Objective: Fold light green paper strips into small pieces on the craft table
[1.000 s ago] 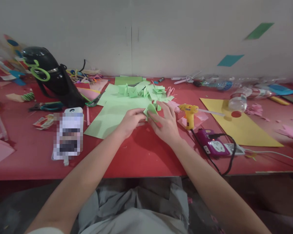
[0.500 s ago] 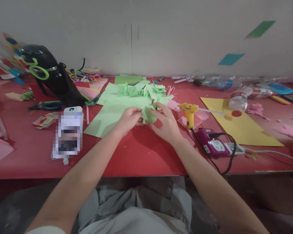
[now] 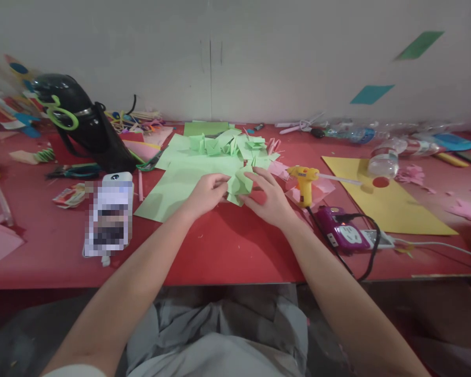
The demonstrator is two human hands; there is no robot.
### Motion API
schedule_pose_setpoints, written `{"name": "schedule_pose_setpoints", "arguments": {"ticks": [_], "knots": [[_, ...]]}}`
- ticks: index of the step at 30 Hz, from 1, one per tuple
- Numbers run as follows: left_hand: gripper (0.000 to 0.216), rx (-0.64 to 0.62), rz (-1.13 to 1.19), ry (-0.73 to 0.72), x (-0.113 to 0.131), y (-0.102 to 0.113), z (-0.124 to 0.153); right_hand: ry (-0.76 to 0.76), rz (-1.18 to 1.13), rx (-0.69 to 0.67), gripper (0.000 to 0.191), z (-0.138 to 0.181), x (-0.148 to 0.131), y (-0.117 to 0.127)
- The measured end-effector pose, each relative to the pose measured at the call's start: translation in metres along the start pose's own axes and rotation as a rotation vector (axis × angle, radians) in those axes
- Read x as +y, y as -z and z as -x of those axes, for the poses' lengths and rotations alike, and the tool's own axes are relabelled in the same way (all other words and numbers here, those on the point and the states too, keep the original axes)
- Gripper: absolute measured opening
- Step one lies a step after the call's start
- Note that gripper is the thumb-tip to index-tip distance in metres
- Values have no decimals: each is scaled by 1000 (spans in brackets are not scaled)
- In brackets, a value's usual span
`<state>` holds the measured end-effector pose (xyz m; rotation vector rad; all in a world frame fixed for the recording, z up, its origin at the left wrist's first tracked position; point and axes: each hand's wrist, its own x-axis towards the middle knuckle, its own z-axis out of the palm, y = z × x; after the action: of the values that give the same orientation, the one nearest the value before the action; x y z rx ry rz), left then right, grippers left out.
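Observation:
A small folded piece of light green paper (image 3: 239,186) is pinched between both my hands just above the red table (image 3: 227,246). My left hand (image 3: 206,193) grips its left edge with curled fingers. My right hand (image 3: 269,199) holds its right side, fingers spread over the fold. Behind the hands lies a large green sheet (image 3: 180,180), and a heap of several folded green pieces (image 3: 231,145) sits further back.
A yellow glue gun (image 3: 304,180) stands right of my right hand, its cord running to a purple power strip (image 3: 341,233). A yellow sheet (image 3: 392,201) and a plastic bottle (image 3: 380,162) lie at right. A phone (image 3: 110,214), scissors (image 3: 73,170) and a black helmet (image 3: 74,112) are at left.
The folded green piece has been opened and turned between my fingers. Both hands have stayed at the same spot on the table.

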<state>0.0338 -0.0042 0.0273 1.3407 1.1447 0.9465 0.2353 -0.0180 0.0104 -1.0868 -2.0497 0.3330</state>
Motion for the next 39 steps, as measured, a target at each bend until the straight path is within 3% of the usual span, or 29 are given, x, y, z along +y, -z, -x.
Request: {"name": "schedule_pose_setpoints", "arguments": {"ticks": [11, 15, 19, 22, 25, 32, 39], "knots": [[27, -61, -48, -18, -2, 10, -2, -10, -76, -25, 29, -1, 7, 4], [30, 47, -198, -178, -1, 9, 1, -30, -153, -24, 38, -1, 1, 3], [36, 143, -362, -357, 4, 0, 10, -104, -236, 124, 46, -1, 0, -6], [38, 138, -506, -450, 6, -8, 17, -172, -240, 182, 58, -2, 1, -12], [44, 94, -683, -495, 6, -13, 20, -245, -204, 172, 56, -3, -1, -13], [48, -21, -859, -512, 8, -24, 25, -388, 54, 140, 20, -6, -9, -7], [48, -4, -826, -504, 4, -29, 24, -375, 187, 141, 24, -6, -7, -9]]}}
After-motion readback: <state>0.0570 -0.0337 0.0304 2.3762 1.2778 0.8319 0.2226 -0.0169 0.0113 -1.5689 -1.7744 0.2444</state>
